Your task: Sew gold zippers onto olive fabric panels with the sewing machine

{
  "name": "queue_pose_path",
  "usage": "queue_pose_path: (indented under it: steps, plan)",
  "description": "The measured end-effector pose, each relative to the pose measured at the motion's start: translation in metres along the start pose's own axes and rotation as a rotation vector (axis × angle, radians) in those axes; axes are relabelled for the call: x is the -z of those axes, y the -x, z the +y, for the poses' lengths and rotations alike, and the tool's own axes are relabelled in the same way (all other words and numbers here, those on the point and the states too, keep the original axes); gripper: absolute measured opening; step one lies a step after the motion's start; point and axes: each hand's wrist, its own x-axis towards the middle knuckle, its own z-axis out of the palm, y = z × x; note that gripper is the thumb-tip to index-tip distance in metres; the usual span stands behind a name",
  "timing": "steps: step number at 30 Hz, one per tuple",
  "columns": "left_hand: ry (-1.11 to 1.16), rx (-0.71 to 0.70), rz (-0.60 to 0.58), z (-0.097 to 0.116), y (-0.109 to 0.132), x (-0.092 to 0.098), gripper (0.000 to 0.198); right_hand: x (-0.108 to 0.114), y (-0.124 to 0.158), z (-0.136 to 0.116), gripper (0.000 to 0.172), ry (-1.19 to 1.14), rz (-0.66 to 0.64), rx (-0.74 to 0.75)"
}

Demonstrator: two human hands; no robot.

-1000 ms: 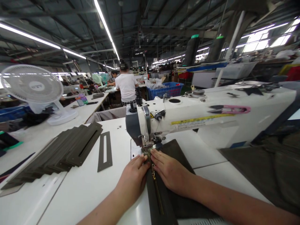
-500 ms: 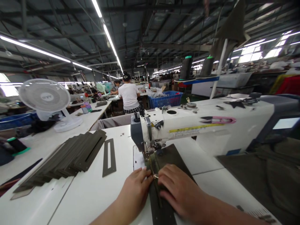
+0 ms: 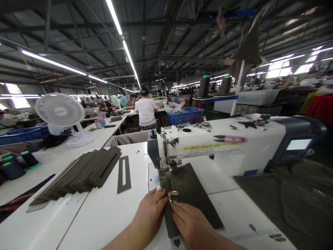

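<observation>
Dark olive fabric (image 3: pixel 195 194) lies under the presser foot (image 3: pixel 163 170) of a white sewing machine (image 3: pixel 234 156). Along its left part runs a zipper with a gold-coloured slider (image 3: pixel 173 193), its pull turned to the right. My left hand (image 3: pixel 148 213) rests on the left edge of the fabric, fingers stretched towards the presser foot. Just below the slider, my right hand (image 3: pixel 191 222) lies with extended fingers flat on the fabric. Both sets of fingertips are close to the zipper, on either side of it. The right thumb is hidden.
Left of the machine lie a slotted panel (image 3: pixel 124 175) and a fanned stack of similar panels (image 3: pixel 78 173). A white fan (image 3: pixel 61 111) and thread spools stand further left. Pink-handled snips (image 3: pixel 231 139) rest on the machine arm. A person (image 3: pixel 146 110) sits ahead.
My right hand has moved off the zipper slider and down onto the fabric, now flat. The slider's pull shows, turned rightward. My left hand stays nearly in place. The camera view has shifted slightly.
</observation>
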Motion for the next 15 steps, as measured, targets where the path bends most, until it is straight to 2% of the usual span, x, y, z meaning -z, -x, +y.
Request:
queue_pose_path:
  steps: [3,7,15]
  plan:
    - [-0.004,-0.049,0.020,-0.004,-0.001,-0.003,0.031,-0.002,0.001,0.004,0.031,-0.010,0.002,0.024]
    - [-0.005,-0.044,0.034,-0.008,-0.004,-0.006,0.026,-0.008,0.002,0.010,0.031,0.007,0.029,0.040]
    - [0.027,-0.060,0.059,-0.018,-0.018,-0.008,0.025,-0.004,-0.011,0.019,0.032,-0.057,-0.045,0.025]
